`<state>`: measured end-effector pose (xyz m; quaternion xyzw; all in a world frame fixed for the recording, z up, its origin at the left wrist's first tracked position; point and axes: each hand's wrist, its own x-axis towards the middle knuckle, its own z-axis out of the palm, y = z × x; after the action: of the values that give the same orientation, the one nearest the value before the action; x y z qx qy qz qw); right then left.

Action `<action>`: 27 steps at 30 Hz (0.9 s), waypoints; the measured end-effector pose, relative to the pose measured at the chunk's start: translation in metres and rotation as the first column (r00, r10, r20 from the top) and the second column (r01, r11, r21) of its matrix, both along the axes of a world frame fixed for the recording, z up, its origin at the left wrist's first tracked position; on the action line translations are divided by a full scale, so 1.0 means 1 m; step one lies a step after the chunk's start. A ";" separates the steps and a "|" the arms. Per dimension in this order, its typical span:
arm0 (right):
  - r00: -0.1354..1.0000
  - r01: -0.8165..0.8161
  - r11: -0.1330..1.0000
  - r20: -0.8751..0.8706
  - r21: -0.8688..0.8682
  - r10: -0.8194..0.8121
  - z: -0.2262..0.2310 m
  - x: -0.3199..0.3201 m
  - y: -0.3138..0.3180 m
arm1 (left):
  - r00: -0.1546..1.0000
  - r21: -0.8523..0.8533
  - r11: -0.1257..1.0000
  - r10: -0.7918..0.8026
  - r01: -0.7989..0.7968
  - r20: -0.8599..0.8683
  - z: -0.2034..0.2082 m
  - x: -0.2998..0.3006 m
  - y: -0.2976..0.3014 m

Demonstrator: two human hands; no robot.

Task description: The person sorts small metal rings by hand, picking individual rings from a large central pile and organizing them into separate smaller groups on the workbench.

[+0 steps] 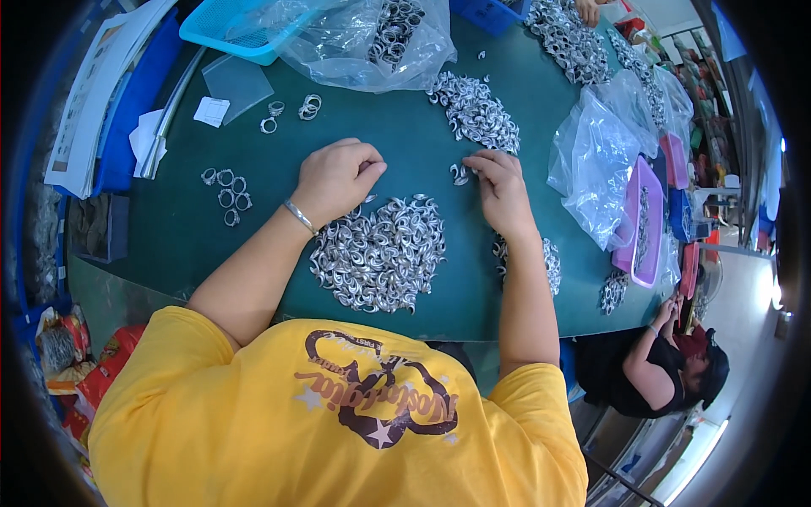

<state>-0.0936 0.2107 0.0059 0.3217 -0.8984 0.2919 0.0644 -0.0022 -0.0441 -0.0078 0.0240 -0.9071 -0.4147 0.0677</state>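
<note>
My left hand point(338, 179), with a metal bangle point(301, 217) on its wrist, is closed over the green table, thumb against curled fingers. Anything in its pinch is too small or hidden to make out. Just below it spreads a wide pile of small curved silver metal pieces point(380, 255). To the right, my right hand point(504, 193) points inward with its fingertips pinched at a small curved metal piece. A couple of loose pieces point(458, 175) lie beside those fingertips. Past this hand is another pile of such pieces point(477, 114), and a smaller pile point(551, 266) is partly hidden under my right forearm.
Silver rings point(226, 196) lie in groups at the left, with more rings point(310, 106) farther back. A clear bag point(372, 51) and turquoise basket point(228, 34) stand at the far edge. Rightward are plastic bags point(591, 152), a pink tray point(639, 228) and a seated person point(659, 372).
</note>
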 end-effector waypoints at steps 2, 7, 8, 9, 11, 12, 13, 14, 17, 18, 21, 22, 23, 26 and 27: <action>0.992 0.008 0.999 0.126 -0.050 -0.001 0.003 0.009 0.005 | 0.999 0.013 1.000 0.003 -0.002 -0.033 -0.002 0.000 0.000; 0.988 0.125 0.991 0.094 -0.050 -0.120 0.012 0.019 0.016 | 1.000 0.009 1.000 -0.001 0.001 -0.006 0.000 -0.001 0.000; 0.975 0.215 0.973 0.074 -0.087 -0.209 0.014 0.020 0.017 | 1.000 0.010 1.000 0.000 0.000 -0.009 0.000 -0.001 0.000; 0.955 0.285 0.953 0.117 -0.103 -0.273 0.016 0.023 0.017 | 1.000 0.009 1.000 -0.003 0.003 -0.005 -0.001 0.000 0.000; 0.965 0.238 0.968 0.132 -0.081 -0.227 0.014 0.029 0.016 | 1.000 0.008 1.000 0.005 -0.005 -0.013 -0.001 -0.001 0.000; 0.973 0.186 0.981 0.147 -0.059 -0.176 0.012 0.031 0.015 | 1.000 0.007 1.000 0.002 -0.002 -0.013 0.000 -0.001 0.000; 0.988 0.143 0.990 0.068 -0.009 -0.142 0.007 0.033 0.014 | 1.000 0.007 1.000 0.004 -0.004 0.002 0.002 -0.001 0.000; 0.982 0.167 0.986 0.094 -0.003 -0.166 0.003 0.036 0.012 | 1.000 0.006 1.000 0.006 -0.006 0.017 0.003 -0.001 0.001; 0.982 0.129 0.992 0.137 -0.003 -0.127 0.010 0.036 0.019 | 1.000 0.009 1.000 0.002 -0.002 -0.019 0.000 0.000 0.000; 0.971 0.192 0.981 0.153 -0.032 -0.185 0.012 0.035 0.021 | 1.000 0.006 1.000 0.004 -0.004 -0.020 0.000 0.000 -0.001; 0.955 0.262 0.963 0.155 -0.056 -0.251 0.017 0.036 0.024 | 1.000 0.010 1.000 -0.003 0.003 0.000 0.000 -0.001 0.001; 0.957 0.263 0.963 0.143 -0.064 -0.252 0.017 0.036 0.023 | 1.000 0.008 1.000 0.001 -0.001 -0.013 -0.001 -0.001 0.000; 0.959 0.263 0.962 0.131 -0.073 -0.252 0.016 0.037 0.023 | 1.000 0.006 1.000 0.004 -0.004 -0.026 -0.001 -0.001 0.000; 0.987 0.154 0.987 -0.043 0.034 -0.153 0.005 0.043 0.017 | 1.000 0.005 1.000 0.002 -0.002 0.006 0.002 -0.001 0.001; 0.984 0.177 0.984 0.030 0.013 -0.177 0.005 0.044 0.017 | 1.000 0.005 1.000 -0.002 0.002 0.004 0.001 -0.002 0.001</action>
<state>-0.0491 0.2273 0.0107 0.2364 -0.9258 0.2855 0.0744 -0.0038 -0.0427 -0.0064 0.0243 -0.9062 -0.4170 0.0654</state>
